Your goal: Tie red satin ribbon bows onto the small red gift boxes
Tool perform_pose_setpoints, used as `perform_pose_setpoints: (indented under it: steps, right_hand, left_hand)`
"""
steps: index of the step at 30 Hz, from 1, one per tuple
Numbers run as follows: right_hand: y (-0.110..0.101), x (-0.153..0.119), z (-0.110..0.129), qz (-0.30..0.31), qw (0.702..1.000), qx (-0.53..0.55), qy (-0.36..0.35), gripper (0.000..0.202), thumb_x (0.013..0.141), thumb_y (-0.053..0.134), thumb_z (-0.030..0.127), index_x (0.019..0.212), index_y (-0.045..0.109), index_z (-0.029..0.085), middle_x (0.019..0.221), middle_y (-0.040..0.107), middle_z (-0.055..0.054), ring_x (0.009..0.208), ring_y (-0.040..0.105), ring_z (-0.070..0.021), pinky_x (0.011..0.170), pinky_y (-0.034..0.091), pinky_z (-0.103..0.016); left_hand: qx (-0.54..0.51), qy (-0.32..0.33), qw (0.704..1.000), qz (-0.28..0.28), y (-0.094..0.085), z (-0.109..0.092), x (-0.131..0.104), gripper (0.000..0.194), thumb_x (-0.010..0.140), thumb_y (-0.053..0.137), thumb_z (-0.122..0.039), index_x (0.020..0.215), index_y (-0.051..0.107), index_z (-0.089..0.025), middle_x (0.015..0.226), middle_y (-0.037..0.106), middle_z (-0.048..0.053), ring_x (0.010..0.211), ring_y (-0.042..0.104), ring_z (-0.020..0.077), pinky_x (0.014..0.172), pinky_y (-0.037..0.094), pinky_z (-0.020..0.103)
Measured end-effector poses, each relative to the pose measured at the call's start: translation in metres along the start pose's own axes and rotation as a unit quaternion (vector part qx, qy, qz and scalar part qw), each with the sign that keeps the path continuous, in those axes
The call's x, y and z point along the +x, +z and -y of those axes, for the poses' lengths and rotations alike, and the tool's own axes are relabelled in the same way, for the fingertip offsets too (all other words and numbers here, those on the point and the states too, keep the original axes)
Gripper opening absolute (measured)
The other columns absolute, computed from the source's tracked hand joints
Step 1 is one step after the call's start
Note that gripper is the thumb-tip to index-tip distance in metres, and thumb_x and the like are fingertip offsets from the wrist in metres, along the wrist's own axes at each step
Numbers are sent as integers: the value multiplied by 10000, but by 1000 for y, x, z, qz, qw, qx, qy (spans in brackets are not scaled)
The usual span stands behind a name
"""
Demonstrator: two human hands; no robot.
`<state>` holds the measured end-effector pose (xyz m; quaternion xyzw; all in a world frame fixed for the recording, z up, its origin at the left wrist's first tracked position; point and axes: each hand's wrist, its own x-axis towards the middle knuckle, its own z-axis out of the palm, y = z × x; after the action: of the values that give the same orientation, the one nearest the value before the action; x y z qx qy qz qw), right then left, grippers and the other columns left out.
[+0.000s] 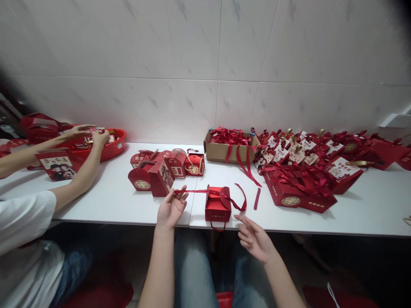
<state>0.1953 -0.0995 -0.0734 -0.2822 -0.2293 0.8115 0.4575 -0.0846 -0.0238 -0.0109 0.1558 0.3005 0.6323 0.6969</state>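
Observation:
A small red gift box (218, 207) stands before me at the table's front edge, with a thin red cord handle (218, 226) hanging over the edge. A dark red ribbon (195, 191) runs across its top. My left hand (171, 208) pinches the ribbon's left end between thumb and fingers, pulling it straight. On the right, the ribbon's loose end (242, 205) curls in a loop above the table. My right hand (253, 237) is just below that loop, fingers loosely bent and apart, seemingly not touching it. A short flat strip of red ribbon (257, 199) lies farther right.
Several red gift boxes (162, 175) stand left of centre. A cardboard box (221, 152) full of red ribbons is at the back. Many tied red boxes (298, 188) crowd the right. At left, another person's hands (101, 137) work over a red basin (120, 143).

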Motion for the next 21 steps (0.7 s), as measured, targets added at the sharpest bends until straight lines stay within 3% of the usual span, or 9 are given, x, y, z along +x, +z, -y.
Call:
perform_pose_setpoints:
  steps: [5,8,14,17,21]
  right_hand:
    - [0,24,10,24,979,204,11,181,852,556,284,970,552,147,616,486,58,396,298,-11,330,224,-104]
    - [2,37,22,-16,971,236,-26,162,821,602,259,930,561,146,598,495,55,409,360,-17,326,253,-97]
    - [9,46,49,-147,966,73,-198,230,691,729,335,802,614,169,594,531,42,458,459,-51,388,382,-156]
    - [12,46,65,-186,945,-10,-269,274,640,765,374,746,623,166,625,573,22,517,521,-76,455,434,-190]
    - [15,44,87,-204,911,-125,-337,294,648,755,409,740,649,152,585,587,15,512,516,-80,469,413,-196]
  left_hand:
    - [-96,-15,995,30,-12,6,0,297,912,365,-158,720,588,-116,704,628,63,665,617,122,525,507,193]
    - [-119,-3,992,45,-9,-2,0,320,919,349,-160,699,576,-111,673,582,51,619,580,99,544,511,187]
    - [-79,54,995,42,7,-32,0,269,892,401,-140,680,565,-108,638,546,33,578,554,88,536,502,184]
    - [-46,85,994,50,19,-48,-1,244,871,455,-149,657,562,-106,621,547,26,562,554,80,526,498,171]
    - [9,132,990,52,36,-64,-2,109,799,566,-129,700,609,-116,657,600,25,586,584,77,559,514,160]
